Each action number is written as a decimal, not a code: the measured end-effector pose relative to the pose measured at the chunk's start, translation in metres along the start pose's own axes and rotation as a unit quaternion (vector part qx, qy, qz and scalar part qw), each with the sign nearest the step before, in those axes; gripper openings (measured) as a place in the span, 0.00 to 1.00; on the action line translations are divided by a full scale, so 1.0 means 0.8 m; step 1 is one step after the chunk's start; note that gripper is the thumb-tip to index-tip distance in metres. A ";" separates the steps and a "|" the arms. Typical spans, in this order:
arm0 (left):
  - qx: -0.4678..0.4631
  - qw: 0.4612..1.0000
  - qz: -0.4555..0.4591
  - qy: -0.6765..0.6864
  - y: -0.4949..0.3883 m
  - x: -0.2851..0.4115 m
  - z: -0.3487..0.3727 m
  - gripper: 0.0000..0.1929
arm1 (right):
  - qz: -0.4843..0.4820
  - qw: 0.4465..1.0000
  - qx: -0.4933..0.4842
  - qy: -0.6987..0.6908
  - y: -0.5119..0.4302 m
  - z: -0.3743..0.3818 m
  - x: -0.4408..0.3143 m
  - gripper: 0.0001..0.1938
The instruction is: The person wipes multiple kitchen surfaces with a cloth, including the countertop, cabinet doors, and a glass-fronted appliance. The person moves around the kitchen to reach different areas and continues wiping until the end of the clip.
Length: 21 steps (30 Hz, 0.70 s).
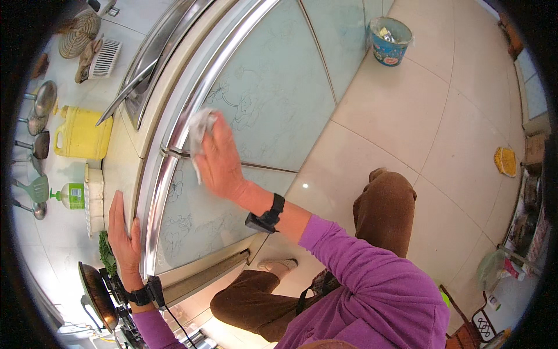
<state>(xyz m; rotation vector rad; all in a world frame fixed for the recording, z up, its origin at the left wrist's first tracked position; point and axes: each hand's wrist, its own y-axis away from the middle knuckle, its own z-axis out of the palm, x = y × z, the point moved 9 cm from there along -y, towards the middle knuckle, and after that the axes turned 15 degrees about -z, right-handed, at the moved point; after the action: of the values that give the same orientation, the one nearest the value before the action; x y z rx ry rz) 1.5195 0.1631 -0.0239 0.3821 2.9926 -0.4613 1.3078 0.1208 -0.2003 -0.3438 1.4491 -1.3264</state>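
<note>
My right hand (224,163) presses a crumpled white cloth (201,126) against a pale glass cabinet door (270,87) with a line-drawn flower pattern. The cloth lies beside the shiny metal trim (181,126) under the counter, near the gap between two doors. Flat on the edge of the countertop (130,139) rests my left hand (124,240), thumb apart from the fingers and holding nothing. Both wrists carry black strapped devices.
A metal sink (148,83), yellow jug (85,133), green pump bottle (74,195) and leafy greens (107,253) are along the counter. A wok (98,296) sits near my left forearm. On the tiled floor stand a blue bucket (389,50) with litter and a yellow sponge-like item (505,161).
</note>
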 end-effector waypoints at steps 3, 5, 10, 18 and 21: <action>0.004 1.000 0.005 -0.007 0.000 0.001 0.000 0.28 | 0.045 0.995 0.048 0.071 -0.022 -0.029 0.051 0.31; 0.000 1.000 0.005 -0.004 0.000 0.002 0.000 0.28 | 0.062 0.988 0.066 0.123 -0.033 -0.048 0.077 0.31; 0.004 1.000 0.008 -0.013 0.001 0.002 -0.001 0.28 | 0.080 0.973 0.018 0.218 -0.031 -0.059 0.078 0.30; -0.006 1.000 -0.001 -0.007 0.000 -0.003 0.003 0.28 | -0.031 0.996 0.065 0.050 -0.036 -0.040 0.043 0.31; -0.005 1.000 0.009 -0.011 0.000 -0.002 0.004 0.29 | -0.039 0.996 0.063 0.054 -0.031 -0.039 0.050 0.32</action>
<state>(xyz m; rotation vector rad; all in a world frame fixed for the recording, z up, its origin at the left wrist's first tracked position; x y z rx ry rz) 1.5213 0.1616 -0.0264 0.4014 2.9664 -0.4470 1.2568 0.0973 -0.2061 -0.2505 1.4449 -1.5120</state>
